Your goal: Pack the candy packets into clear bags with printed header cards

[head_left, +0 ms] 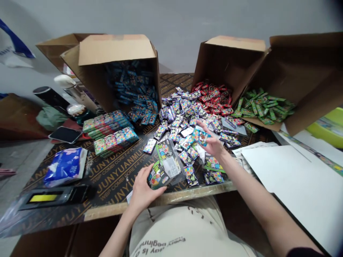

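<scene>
My left hand is at the table's front edge, its fingers and thumb curved around a green and black printed pouch. Just beyond lies a clear-fronted pouch with a similar print. Over the heap, my right hand has a small blue printed packet between its fingers and thumb. Purple and white packets spread in a loose pile under and past that hand. Close to my body, another green-labelled pouch lies partly behind my right forearm.
Tipped cartons hold blue packets, red packets and green packets. Stacked packet strips, a phone, a blue tissue pack and a black case lie left. White sheets cover the right.
</scene>
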The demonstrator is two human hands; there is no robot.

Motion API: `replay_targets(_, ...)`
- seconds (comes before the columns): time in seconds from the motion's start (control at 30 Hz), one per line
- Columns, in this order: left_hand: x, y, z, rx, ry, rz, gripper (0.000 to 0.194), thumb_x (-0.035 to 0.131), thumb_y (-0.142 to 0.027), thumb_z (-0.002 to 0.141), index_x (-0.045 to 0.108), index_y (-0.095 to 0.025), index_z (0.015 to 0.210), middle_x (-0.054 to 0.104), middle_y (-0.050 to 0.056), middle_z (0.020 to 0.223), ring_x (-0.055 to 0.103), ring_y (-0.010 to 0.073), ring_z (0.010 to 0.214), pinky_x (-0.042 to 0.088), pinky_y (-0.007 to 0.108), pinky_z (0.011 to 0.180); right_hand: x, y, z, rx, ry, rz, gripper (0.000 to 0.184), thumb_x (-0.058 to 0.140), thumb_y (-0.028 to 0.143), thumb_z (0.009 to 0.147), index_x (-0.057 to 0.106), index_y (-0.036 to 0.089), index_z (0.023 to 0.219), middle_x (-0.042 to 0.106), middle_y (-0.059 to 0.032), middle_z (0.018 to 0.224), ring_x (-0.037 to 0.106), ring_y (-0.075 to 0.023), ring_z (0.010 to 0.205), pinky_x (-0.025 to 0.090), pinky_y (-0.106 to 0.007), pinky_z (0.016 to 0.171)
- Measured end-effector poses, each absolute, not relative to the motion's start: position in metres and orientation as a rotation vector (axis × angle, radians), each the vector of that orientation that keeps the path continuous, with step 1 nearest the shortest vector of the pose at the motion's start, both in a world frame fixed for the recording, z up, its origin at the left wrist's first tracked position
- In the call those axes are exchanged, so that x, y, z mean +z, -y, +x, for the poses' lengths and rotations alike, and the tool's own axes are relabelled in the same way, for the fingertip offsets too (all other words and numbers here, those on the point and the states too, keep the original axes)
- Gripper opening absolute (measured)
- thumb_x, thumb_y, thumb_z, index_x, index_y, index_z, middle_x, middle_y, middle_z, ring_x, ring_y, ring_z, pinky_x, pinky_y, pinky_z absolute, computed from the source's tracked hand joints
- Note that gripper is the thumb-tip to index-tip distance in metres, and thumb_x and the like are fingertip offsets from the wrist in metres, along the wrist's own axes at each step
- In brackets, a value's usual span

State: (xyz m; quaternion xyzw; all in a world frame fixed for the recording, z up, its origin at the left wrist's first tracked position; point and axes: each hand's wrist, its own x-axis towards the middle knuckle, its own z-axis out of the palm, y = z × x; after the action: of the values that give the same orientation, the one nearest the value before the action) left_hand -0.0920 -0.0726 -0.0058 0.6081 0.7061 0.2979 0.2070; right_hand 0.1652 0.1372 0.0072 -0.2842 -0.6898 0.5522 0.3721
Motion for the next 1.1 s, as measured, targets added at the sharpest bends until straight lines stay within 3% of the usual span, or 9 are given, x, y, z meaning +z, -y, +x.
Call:
replay_targets(0.07,0.002,0.072,-0.085,0.86,-1.928,1.657,0.073,0.071,-0.037,0.06,0.043,-0.02,0.125,0.051,0.007,0.115,0.05,0.0254,0.107,0.041,0.041,0.093,0.005,-0.107,0.148,1.65,1.588,-0.597,0.074,0.035,0.061,0.069,0.036,0.021,0.132,0.055,-0.0086,0.112,0.052,-0.0249,0.103,0.039,-0.046,0.092)
replay_targets(0.17,0.012,0.07,-0.074,0.911,-1.841,1.621,0.071,0.073,-0.034,0.058,0.045,-0.021,0.123,0.053,0.007,0.113,0.052,0.0246,0.105,0.042,0.04,0.092,0.003,-0.072,0.126,1.785,1.451,-0.528,0.076,0.04,0.065,0.066,0.044,0.019,0.127,0.057,-0.0097,0.112,0.052,-0.0275,0.106,0.038,-0.048,0.093)
replay_targets(0.37,0.019,0.073,-0.064,0.947,-1.726,1.566,0.074,0.075,-0.031,0.054,0.049,-0.021,0.122,0.054,0.006,0.114,0.053,0.0251,0.105,0.042,0.041,0.094,0.015,-0.046,0.106,1.558,1.709,-0.552,0.067,0.073,0.046,0.055,0.056,0.021,0.115,0.051,-0.0091,0.121,0.045,-0.0274,0.117,0.035,-0.041,0.1)
replay_targets(0.57,0.02,0.076,-0.072,0.96,-1.708,1.562,0.075,0.075,-0.031,0.055,0.047,-0.021,0.124,0.055,0.006,0.113,0.053,0.0243,0.104,0.042,0.039,0.093,0.022,-0.044,0.113,1.379,1.954,-0.536,0.068,0.074,0.033,0.06,0.05,0.022,0.123,0.044,-0.0099,0.128,0.038,-0.0256,0.123,0.029,-0.041,0.105)
replay_targets(0.8,0.021,0.076,-0.074,0.943,-1.692,1.566,0.076,0.076,-0.033,0.053,0.049,-0.019,0.122,0.055,0.007,0.113,0.054,0.0249,0.104,0.043,0.039,0.092,0.019,-0.044,0.118,1.457,2.019,-0.468,0.072,0.076,0.041,0.057,0.052,0.024,0.122,0.05,-0.0081,0.128,0.04,-0.0282,0.123,0.026,-0.046,0.105)
replay_targets(1.1,0.023,0.072,-0.08,0.924,-1.694,1.529,0.074,0.075,-0.033,0.056,0.048,-0.02,0.124,0.056,0.006,0.111,0.055,0.0242,0.102,0.043,0.04,0.091,0.019,-0.044,0.12,1.599,1.781,-0.469,0.074,0.07,0.054,0.057,0.051,0.022,0.121,0.054,-0.0081,0.122,0.047,-0.0277,0.115,0.033,-0.042,0.1)
